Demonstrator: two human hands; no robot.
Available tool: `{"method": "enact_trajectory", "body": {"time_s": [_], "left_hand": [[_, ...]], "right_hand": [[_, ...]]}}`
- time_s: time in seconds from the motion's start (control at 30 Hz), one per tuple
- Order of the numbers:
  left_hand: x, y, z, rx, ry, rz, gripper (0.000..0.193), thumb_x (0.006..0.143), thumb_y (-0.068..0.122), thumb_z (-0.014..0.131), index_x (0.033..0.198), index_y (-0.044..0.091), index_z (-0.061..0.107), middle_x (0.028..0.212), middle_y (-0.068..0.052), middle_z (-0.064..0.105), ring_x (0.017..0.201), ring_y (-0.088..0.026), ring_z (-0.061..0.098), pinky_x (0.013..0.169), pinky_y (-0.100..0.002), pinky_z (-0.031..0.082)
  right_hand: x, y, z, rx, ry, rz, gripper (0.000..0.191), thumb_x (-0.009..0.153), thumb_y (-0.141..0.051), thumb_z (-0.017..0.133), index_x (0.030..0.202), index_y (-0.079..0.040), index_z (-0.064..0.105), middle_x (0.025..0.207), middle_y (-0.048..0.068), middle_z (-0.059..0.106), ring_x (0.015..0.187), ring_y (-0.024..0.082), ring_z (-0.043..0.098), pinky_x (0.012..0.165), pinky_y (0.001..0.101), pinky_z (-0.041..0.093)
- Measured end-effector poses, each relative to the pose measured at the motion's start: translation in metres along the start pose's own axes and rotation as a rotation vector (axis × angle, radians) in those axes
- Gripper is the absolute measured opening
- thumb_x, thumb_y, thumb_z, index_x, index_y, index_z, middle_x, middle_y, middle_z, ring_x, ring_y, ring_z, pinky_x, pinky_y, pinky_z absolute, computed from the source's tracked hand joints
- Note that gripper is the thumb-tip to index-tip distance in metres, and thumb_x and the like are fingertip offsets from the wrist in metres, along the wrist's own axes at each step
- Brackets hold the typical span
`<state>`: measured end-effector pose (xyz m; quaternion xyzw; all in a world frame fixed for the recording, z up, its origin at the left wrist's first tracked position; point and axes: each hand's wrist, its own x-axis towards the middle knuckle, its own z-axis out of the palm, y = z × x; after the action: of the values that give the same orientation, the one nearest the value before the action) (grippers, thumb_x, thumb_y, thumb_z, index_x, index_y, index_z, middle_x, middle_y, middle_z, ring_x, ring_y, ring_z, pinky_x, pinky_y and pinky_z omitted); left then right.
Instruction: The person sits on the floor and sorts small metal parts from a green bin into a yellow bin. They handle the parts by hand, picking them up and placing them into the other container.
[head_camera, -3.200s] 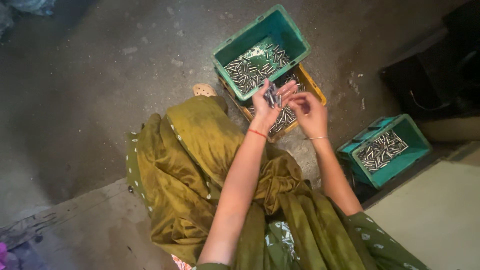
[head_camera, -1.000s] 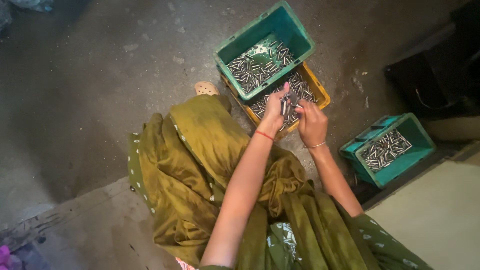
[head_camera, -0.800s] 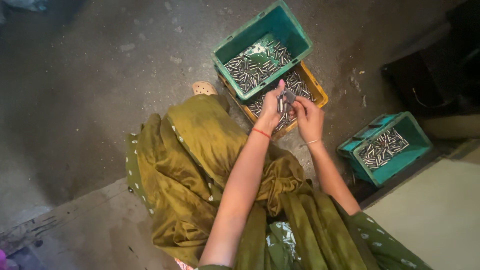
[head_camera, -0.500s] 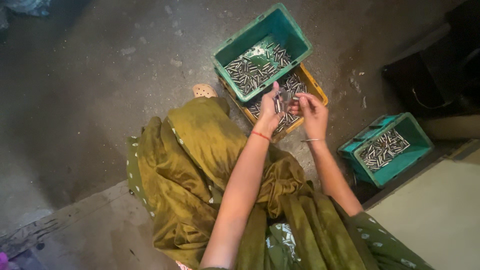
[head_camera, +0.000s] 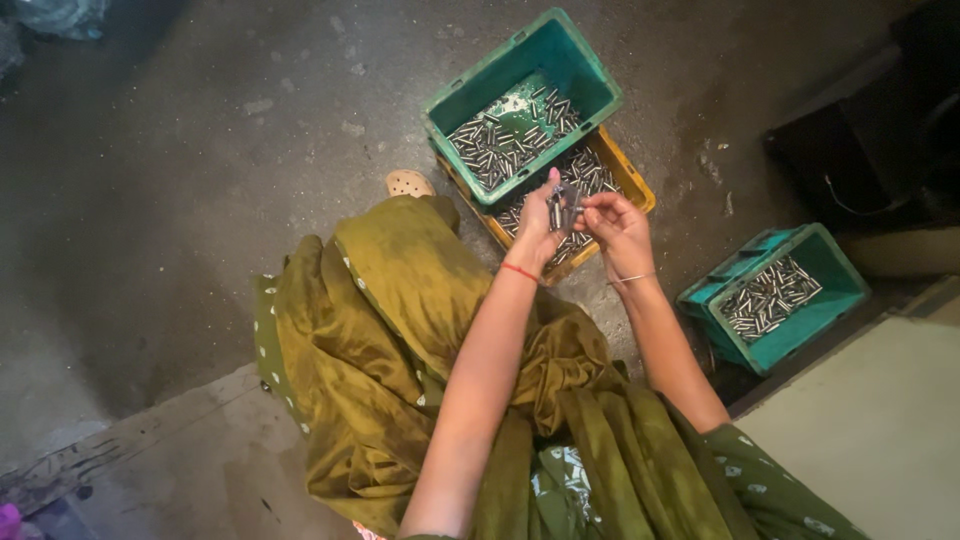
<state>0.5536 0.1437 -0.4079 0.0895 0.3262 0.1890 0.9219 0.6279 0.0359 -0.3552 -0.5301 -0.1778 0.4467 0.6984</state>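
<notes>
Your left hand (head_camera: 538, 225) is up over the yellow crate (head_camera: 630, 180), fingers curled around a small bunch of metal pins (head_camera: 560, 208) held upright. Your right hand (head_camera: 618, 225) meets it from the other side, fingertips pinched on the top of that same bunch, so both hands are closed on the pins, and they sit between your hands, just above the yellow crate's own heap. It looks like you are mid-sort: gathering or checking a handful.

The green crate (head_camera: 470, 100) rests partly on top of the yellow one and holds a loose layer of the same pins. Well apart to the right, a second teal crate (head_camera: 835, 305) holds another pile.

The next move calls for a steady pinch, because the pins are thin and slick and a loose grip would probably spill them back into the heap.
</notes>
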Motion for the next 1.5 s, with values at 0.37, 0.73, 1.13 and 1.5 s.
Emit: {"method": "enact_trajectory", "body": {"time_s": [0.37, 0.73, 1.13, 1.5], "left_hand": [[0.01, -0.009, -0.004, 0.082, 0.05, 0.073, 0.036, 0.103, 0.044, 0.063, 0.088, 0.012, 0.057, 0.072, 0.002, 0.056, 0.056, -0.011, 0.056, 0.049, -0.028, 0.05], [0.003, 0.011, -0.003, -0.114, 0.008, 0.186, 0.049, 0.109, 0.039, 0.036, 0.12, -0.005, 0.052, 0.107, -0.023, 0.069, 0.097, -0.037, 0.074, 0.087, -0.049, 0.064], [-0.007, 0.009, 0.003, -0.033, -0.035, 0.087, 0.056, 0.103, 0.056, 0.049, 0.098, 0.0, 0.057, 0.09, -0.015, 0.07, 0.076, -0.027, 0.072, 0.067, -0.042, 0.063], [-0.002, 0.008, -0.004, 0.176, 0.017, -0.006, 0.038, 0.099, 0.047, 0.065, 0.09, 0.012, 0.056, 0.067, 0.002, 0.049, 0.045, -0.006, 0.037, 0.038, -0.022, 0.025]], "right_hand": [[0.001, 0.002, 0.003, -0.166, 0.018, -0.04, 0.018, 0.095, 0.005, 0.069, 0.11, -0.002, 0.065, 0.103, 0.005, 0.07, 0.094, 0.011, 0.068, 0.087, 0.0261, 0.058], [-0.005, -0.015, -0.007, -0.735, -0.066, -0.521, 0.023, 0.09, 0.004, 0.077, 0.11, 0.001, 0.065, 0.124, 0.013, 0.067, 0.117, 0.021, 0.065, 0.102, 0.0311, 0.051], [0.003, -0.003, 0.015, -0.722, 0.042, -0.096, 0.042, 0.083, -0.007, 0.083, 0.117, -0.005, 0.059, 0.094, 0.005, 0.071, 0.079, 0.006, 0.062, 0.071, 0.0228, 0.053], [0.004, -0.007, -0.013, -0.039, -0.021, 0.011, 0.024, 0.102, -0.006, 0.068, 0.124, -0.007, 0.058, 0.111, 0.003, 0.071, 0.096, 0.009, 0.066, 0.085, 0.0243, 0.056]]}}
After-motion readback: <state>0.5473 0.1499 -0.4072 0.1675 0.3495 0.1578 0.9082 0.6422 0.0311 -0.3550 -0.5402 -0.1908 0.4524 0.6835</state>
